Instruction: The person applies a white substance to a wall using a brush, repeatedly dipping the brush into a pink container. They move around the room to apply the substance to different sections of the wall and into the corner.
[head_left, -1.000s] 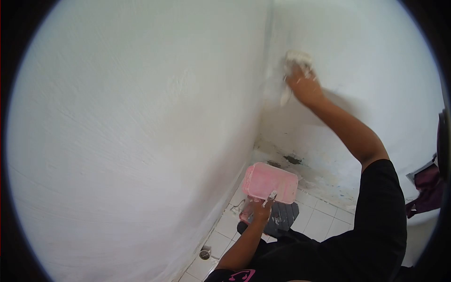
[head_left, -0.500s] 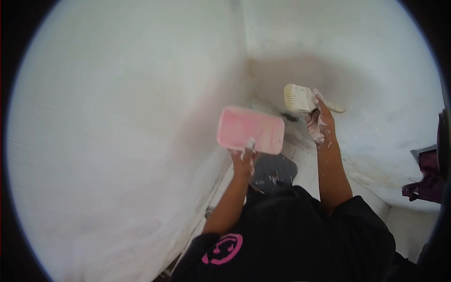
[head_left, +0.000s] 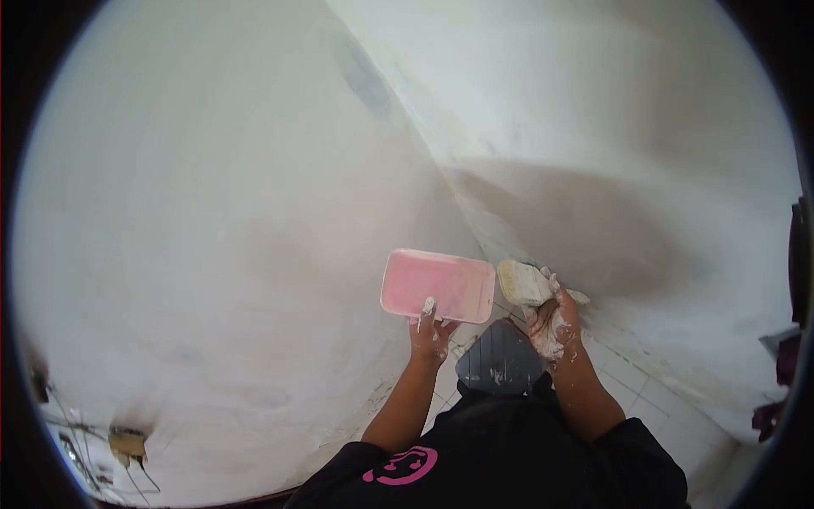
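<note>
My left hand (head_left: 431, 337) grips a shallow pink plastic tray (head_left: 415, 284) by its near edge, the thumb lying over the rim inside. A thin whitish film coats part of the tray's floor. Just right of the tray, my right hand (head_left: 555, 327) is closed around a wide paintbrush (head_left: 530, 286) caked in white, its pale bristles pointing left toward the tray. A small gap shows between bristles and tray. White paint smears both hands, most heavily the right palm and fingers.
Two whitish walls meet at a corner; the left wall (head_left: 212, 212) and right wall (head_left: 593, 102) carry patchy stains. Below my hands is a dark grey stool-like surface (head_left: 500, 360) over white floor tiles (head_left: 627, 373). Wires and a box (head_left: 127, 443) sit lower left; dark red cloth (head_left: 787, 360) hangs far right.
Both hands have come lower in the view, the right one markedly, bringing the brush down beside the tray. The view has shifted, and wires now show at lower left.
</note>
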A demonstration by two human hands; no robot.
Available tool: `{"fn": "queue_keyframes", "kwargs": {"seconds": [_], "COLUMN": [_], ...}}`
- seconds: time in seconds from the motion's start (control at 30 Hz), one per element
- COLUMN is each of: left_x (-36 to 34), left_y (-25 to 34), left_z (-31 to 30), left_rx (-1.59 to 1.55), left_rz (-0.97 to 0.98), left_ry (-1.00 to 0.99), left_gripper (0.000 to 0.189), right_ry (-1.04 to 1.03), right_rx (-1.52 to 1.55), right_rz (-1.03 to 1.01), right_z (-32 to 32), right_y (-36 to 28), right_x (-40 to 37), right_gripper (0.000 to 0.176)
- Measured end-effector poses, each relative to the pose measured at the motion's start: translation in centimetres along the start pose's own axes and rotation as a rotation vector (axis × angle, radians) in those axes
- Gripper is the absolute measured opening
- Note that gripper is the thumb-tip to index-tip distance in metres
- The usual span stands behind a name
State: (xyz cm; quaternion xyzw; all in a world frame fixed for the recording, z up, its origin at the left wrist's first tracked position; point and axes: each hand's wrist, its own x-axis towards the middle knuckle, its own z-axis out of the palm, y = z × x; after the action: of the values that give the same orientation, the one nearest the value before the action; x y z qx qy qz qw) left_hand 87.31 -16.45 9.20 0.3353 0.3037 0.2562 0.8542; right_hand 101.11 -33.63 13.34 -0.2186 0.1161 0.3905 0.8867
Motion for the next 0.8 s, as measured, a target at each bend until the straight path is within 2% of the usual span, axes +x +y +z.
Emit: {"fn": "queue_keyframes", "kwargs": {"seconds": [0.07, 0.13, 0.2, 0.27, 0.33, 0.37, 0.4, 0.43, 0.5, 0.57, 0.6, 0.63, 0.7, 0.77, 0.8], "left_x": [-0.3, -1.0, -1.2, -2.0, -4.1, -4.7, -5.6, -6.0, -6.6, -6.9, -7.4, -7.9, -8.0, -8.1, -9.4], "left_y": [0.3, -0.1, -0.3, -0.3, 1.0, 1.3, 1.6, 1.7, 1.8, 1.7, 1.4, 0.9, 0.0, -1.1, -1.2], "left_z": [1.2, 1.8, 2.1, 2.5, 5.2, 5.7, 6.4, 7.3, 7.8, 7.8, 7.2, 6.5, 5.3, 4.2, 4.1], "left_rx": [0.036, 0.082, 0.097, 0.130, 0.192, 0.199, 0.194, 0.206, 0.212, 0.241, 0.227, 0.188, 0.127, 0.034, 0.013], "left_rz": [0.089, 0.186, 0.226, 0.252, 0.308, 0.314, 0.304, 0.330, 0.347, 0.354, 0.346, 0.374, 0.392, 0.451, 0.450], "left_ry": [0.006, 0.019, 0.045, 0.057, 0.029, -0.008, 0.004, -0.010, -0.038, -0.051, -0.053, -0.062, -0.038, -0.008, -0.018], "left_gripper": [0.055, 0.054, 0.054, 0.055, 0.055, 0.053, 0.053, 0.053, 0.053, 0.053, 0.053, 0.053, 0.054, 0.053, 0.053], "right_ry": [-0.015, -0.004, 0.003, -0.022, -0.189, -0.180, -0.255, -0.329, -0.317, -0.417, -0.434, -0.428, -0.525, -0.497, -0.525], "right_rx": [-0.032, -0.174, -0.158, -0.202, -0.334, -0.348, -0.418, -0.480, -0.610, -0.956, -0.899, -0.917, -1.233, -1.239, -1.377], "right_rz": [0.070, 0.082, 0.066, -0.051, -0.129, -0.109, -0.168, -0.227, -0.249, -0.348, -0.369, -0.367, -0.547, -0.486, -0.495], "right_z": [-0.6, 0.1, 0.2, 2.0, 5.1, 6.4, 7.4, 7.6, 6.8, 6.7, 6.6, 6.0, 5.2, 5.0, 5.2], "right_y": [-1.5, -2.7, -3.4, -3.6, -5.6, -5.9, -5.9, -6.1, -5.9, -5.8, -4.7, -4.1, -3.0, -2.0, -2.1], "right_x": [0.7, 1.1, 2.1, 1.7, -0.8, -1.9, -3.2, -3.7, -4.3, -4.7, -5.3, -5.6, -4.9, -5.3, -6.9], "right_gripper": [0.038, 0.038, 0.036, 0.039, 0.037, 0.037, 0.037, 0.036, 0.036, 0.027, 0.019, 0.019, 0.021, 0.022, 0.023]}}
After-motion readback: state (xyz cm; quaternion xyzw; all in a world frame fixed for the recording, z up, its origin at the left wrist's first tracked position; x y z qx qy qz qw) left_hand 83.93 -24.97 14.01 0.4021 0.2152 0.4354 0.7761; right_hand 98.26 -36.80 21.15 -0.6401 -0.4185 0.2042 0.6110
